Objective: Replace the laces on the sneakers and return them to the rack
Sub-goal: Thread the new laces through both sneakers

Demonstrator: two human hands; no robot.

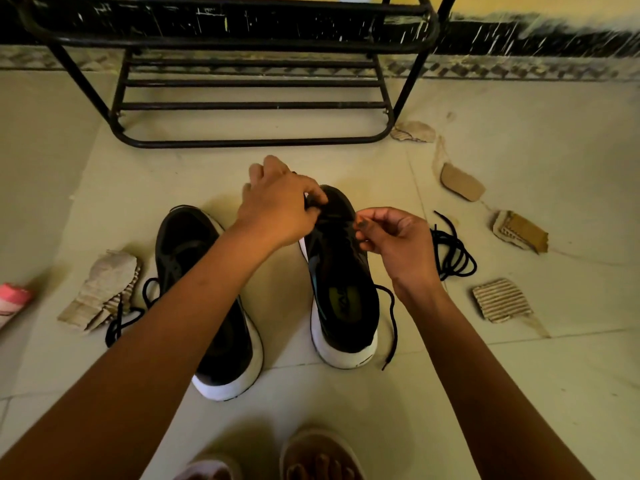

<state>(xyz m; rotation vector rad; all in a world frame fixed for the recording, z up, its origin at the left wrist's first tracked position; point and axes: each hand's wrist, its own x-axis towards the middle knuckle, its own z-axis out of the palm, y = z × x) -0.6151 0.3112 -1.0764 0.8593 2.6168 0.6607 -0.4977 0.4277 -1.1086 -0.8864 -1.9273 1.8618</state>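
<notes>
Two black sneakers with white soles stand on the floor, toes away from me. My left hand (280, 206) pinches a black lace at the toe-end eyelets of the right sneaker (343, 296). Over the same shoe's lacing, my right hand (391, 237) pinches the lace between thumb and fingers. One lace end (391, 327) trails down the shoe's right side to the floor. The left sneaker (194, 251) lies partly under my left forearm. A loose black lace (453, 254) is coiled right of my right hand. Another black lace (121, 317) lies left of the left sneaker.
A black metal shoe rack (249, 109) stands against the wall ahead. Torn cardboard pieces (502, 299) lie scattered on the tiled floor right and left of the shoes. A pink object (14, 299) sits at the left edge. My sandalled feet (318, 459) show at the bottom.
</notes>
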